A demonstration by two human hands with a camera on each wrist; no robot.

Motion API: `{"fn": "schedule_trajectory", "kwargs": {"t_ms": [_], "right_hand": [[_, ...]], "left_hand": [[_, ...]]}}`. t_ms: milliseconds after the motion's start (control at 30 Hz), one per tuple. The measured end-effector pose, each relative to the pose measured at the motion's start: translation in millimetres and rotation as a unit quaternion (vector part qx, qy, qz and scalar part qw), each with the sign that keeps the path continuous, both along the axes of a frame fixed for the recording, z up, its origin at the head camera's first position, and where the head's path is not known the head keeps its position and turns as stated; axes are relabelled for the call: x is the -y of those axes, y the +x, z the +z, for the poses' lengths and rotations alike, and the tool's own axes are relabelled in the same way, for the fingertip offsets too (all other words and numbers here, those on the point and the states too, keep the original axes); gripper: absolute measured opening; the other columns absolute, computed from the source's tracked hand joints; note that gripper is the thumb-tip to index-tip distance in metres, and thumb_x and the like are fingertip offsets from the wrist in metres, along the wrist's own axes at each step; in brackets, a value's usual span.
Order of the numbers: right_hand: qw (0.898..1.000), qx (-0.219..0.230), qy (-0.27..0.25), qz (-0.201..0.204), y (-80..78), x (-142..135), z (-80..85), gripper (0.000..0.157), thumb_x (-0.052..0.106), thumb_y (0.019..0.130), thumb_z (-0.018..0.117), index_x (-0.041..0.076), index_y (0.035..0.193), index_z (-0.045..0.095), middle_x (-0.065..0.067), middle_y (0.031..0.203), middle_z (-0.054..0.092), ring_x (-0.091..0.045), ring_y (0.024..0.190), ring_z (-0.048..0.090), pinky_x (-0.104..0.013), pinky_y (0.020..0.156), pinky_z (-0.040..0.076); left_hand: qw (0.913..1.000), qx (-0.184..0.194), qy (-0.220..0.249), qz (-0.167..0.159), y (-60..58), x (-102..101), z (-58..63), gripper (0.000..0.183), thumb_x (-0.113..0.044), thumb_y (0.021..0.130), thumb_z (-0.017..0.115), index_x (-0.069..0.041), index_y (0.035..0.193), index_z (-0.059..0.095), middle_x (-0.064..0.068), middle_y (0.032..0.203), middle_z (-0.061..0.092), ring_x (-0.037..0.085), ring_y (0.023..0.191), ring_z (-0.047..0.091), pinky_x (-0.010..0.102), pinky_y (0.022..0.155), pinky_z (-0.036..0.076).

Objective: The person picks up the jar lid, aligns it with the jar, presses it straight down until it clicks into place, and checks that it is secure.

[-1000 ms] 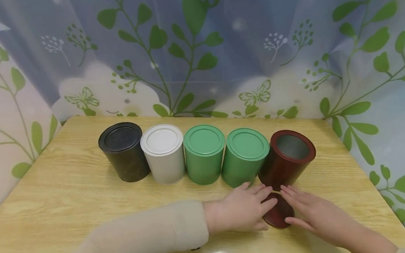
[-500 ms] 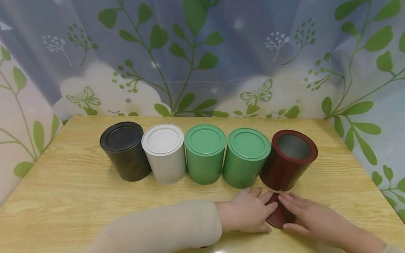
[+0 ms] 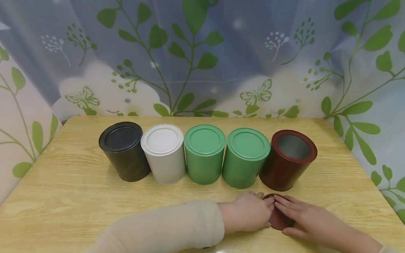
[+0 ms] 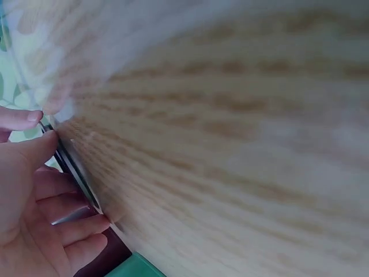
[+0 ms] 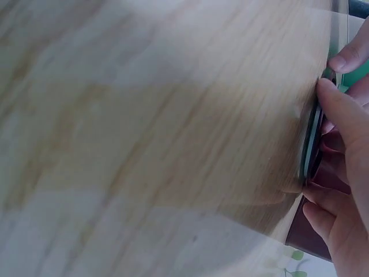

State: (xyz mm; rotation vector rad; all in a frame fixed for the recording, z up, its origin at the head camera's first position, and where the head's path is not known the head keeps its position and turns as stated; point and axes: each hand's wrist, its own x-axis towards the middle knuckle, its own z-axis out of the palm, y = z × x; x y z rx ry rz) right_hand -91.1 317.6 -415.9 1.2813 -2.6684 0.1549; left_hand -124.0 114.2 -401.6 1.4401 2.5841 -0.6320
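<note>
A round dark red lid (image 3: 281,219) lies low at the table surface, in front of an open dark red can (image 3: 279,174) with a grey inside. My left hand (image 3: 250,213) grips the lid's left side, its fingers bent at the edge. From the right, my right hand (image 3: 313,223) holds the same lid, with fingers across its top and the thumb at the near rim. In the left wrist view, the lid (image 4: 78,170) shows edge-on between thumb and fingers. The right wrist view likewise has the lid (image 5: 312,138) between the right thumb and fingers.
Left of the red can, in one row, stand two green cans (image 3: 203,161) (image 3: 244,166), a white can (image 3: 165,163) and a black can (image 3: 127,160), all lidded. They sit on a wood-grain table (image 3: 61,210). Behind it hangs a leaf-patterned curtain (image 3: 219,77).
My left hand has shifted right and its fingers have curled in at the lid's edge. My right hand has moved left over the lid. The cans have stayed in place.
</note>
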Motion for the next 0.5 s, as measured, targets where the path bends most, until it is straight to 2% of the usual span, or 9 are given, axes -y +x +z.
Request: {"fn": "schedule_trajectory", "kwargs": {"t_ms": [67,133,167,333,500], "right_hand": [[1.0,-0.001,-0.009,0.008,-0.3,-0.2,-0.7,0.059,0.044,0.083,0.066,0.004,0.126,0.059,-0.007,0.132,0.054,-0.021,0.12,0.05,-0.011,0.097,0.031],[1.0,0.016,-0.02,0.011,-0.4,-0.3,0.2,0.058,0.043,0.084,0.066,0.004,0.127,0.058,-0.007,0.132,0.053,-0.021,0.122,0.048,-0.007,0.101,0.02],[0.999,0.028,-0.026,0.011,-0.3,-0.3,1.4,0.058,0.042,0.084,0.066,0.004,0.127,0.058,-0.007,0.132,0.054,-0.021,0.122,0.048,-0.006,0.101,0.018],[0.996,0.079,-0.047,-0.005,0.7,-1.5,12.8,0.057,0.039,0.084,0.067,0.004,0.128,0.058,-0.008,0.13,0.055,-0.021,0.121,0.049,-0.008,0.097,0.029],[0.996,0.071,-0.056,-0.017,3.3,-3.1,27.1,0.053,0.039,0.082,0.07,0.007,0.123,0.062,-0.006,0.125,0.059,-0.02,0.117,0.053,-0.01,0.092,0.036]], "left_hand": [[1.0,0.002,0.0,0.002,0.4,0.1,0.4,0.054,-0.055,0.095,0.035,-0.03,0.143,0.038,-0.015,0.147,0.03,0.011,0.129,0.037,0.024,0.098,0.038],[0.9999,0.009,0.004,0.001,0.4,1.3,0.8,0.053,-0.054,0.096,0.034,-0.03,0.143,0.038,-0.015,0.147,0.031,0.011,0.129,0.038,0.024,0.098,0.038],[0.9999,0.012,0.008,-0.004,0.4,2.2,1.4,0.053,-0.053,0.096,0.033,-0.029,0.143,0.038,-0.015,0.147,0.031,0.01,0.129,0.038,0.024,0.099,0.038],[0.9972,0.023,0.059,-0.039,-0.5,9.4,5.9,0.05,-0.048,0.099,0.034,-0.023,0.142,0.042,-0.008,0.145,0.037,0.012,0.127,0.041,0.023,0.099,0.038],[0.9918,-0.002,0.103,-0.075,0.3,16.0,14.7,0.049,-0.044,0.1,0.033,-0.018,0.14,0.045,-0.004,0.142,0.042,0.016,0.127,0.042,0.024,0.1,0.037]]}}
